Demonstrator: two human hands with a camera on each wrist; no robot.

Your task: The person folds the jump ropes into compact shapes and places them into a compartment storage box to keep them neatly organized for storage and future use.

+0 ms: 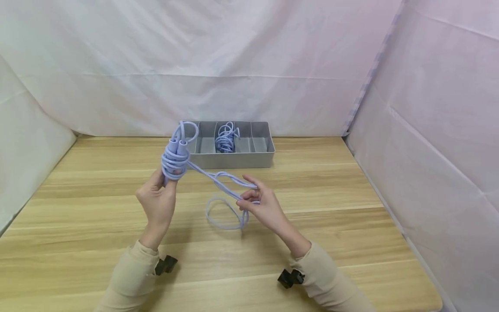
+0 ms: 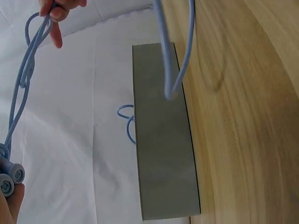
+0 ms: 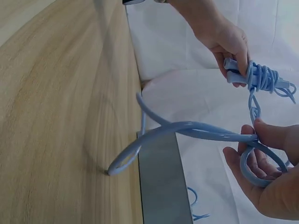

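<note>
My left hand [image 1: 157,201] grips the two handles [image 1: 178,148] of a light blue jump rope, held upright above the table. Several turns of its cord [image 3: 265,77] are wound round the handles, and small loops stick out past their tops. From this bundle a doubled stretch of cord [image 2: 22,93] runs across to my right hand [image 1: 262,203]. There the thumb and fingers pinch the cord, as the right wrist view shows. A loose loop [image 1: 227,226] hangs below the right hand, over the table. In the left wrist view, most of my left hand is out of frame.
Toward the back of the wooden table [image 1: 312,186] stands a grey divided box [image 1: 230,162]. A coiled light blue cord [image 1: 225,139] lies in one of its middle compartments. White curtains [image 1: 218,99] enclose the back and sides.
</note>
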